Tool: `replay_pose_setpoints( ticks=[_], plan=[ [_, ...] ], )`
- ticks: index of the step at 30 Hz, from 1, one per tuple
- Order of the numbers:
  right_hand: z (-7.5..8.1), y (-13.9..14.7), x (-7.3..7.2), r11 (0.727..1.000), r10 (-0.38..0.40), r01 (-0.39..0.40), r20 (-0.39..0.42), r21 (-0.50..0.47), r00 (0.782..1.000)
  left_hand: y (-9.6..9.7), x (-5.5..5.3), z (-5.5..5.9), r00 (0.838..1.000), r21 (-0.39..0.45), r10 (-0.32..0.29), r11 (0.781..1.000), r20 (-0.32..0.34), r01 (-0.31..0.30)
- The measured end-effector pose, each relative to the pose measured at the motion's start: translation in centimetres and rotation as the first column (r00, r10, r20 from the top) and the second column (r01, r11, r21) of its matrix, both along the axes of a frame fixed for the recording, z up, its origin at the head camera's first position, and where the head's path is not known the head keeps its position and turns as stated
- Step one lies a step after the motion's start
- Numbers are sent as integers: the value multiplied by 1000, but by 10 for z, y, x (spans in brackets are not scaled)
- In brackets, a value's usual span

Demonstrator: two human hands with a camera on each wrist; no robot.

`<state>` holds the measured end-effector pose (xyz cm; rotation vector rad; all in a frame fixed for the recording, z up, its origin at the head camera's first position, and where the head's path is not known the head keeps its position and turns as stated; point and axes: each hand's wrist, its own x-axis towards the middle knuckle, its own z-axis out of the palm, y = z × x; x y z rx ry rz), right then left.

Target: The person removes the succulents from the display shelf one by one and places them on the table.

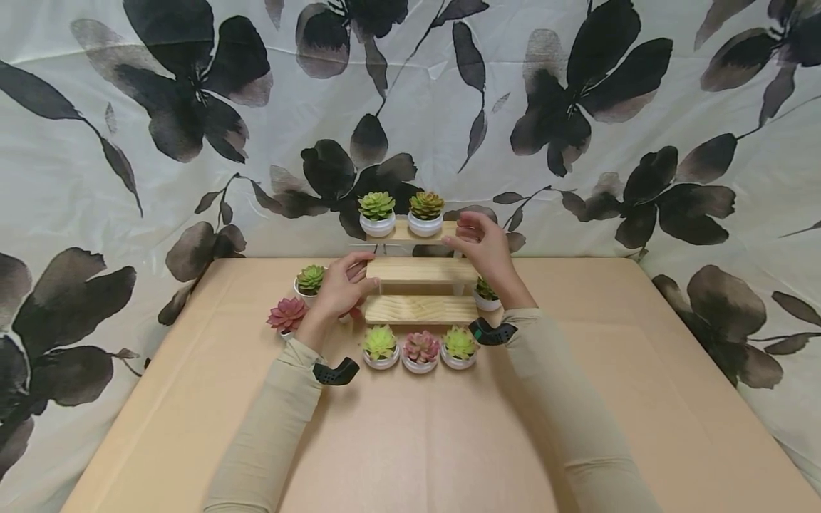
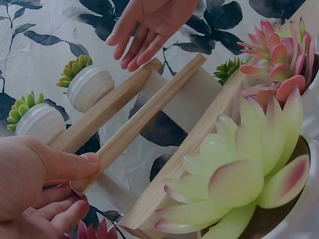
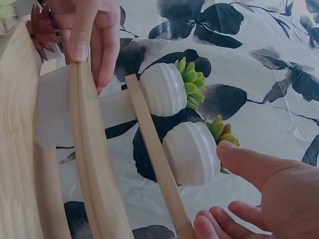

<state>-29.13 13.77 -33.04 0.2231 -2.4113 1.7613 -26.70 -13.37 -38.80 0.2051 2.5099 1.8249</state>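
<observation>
A three-tier wooden plant stand (image 1: 422, 309) with pale side supports stands toward the back of the table. My left hand (image 1: 343, 285) grips the left end of its middle tier (image 2: 142, 119), thumb on top and fingers underneath. Two succulents in white ribbed pots, one green (image 1: 377, 206) and one green with orange-brown tips (image 1: 426, 205), sit side by side on the top tier (image 3: 158, 154). My right hand (image 1: 484, 249) is at the right end of that top tier, fingers loosely spread, thumb close to the orange-tipped succulent.
In front of the stand is a row of potted succulents: a lime one (image 1: 380, 342), a pink one (image 1: 421, 348) and another lime one (image 1: 459, 343). To the left are a green (image 1: 311, 279) and a pink one (image 1: 288, 313); another (image 1: 487, 291) is at right. Floral cloth (image 1: 436, 85) hangs behind.
</observation>
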Motion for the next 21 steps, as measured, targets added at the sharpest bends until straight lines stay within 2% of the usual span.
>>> replay_pose_setpoints(
  ticks=[7,21],
  plan=[
    [4,-8,-5,1000,2,-2,-6,3,1000,-1,0,-1,1000,-6,-3,1000,-14,3],
    [5,-24,-15,1000,17,-16,-5,11,1000,-1,-2,0,1000,-14,2,1000,15,-1]
  ],
)
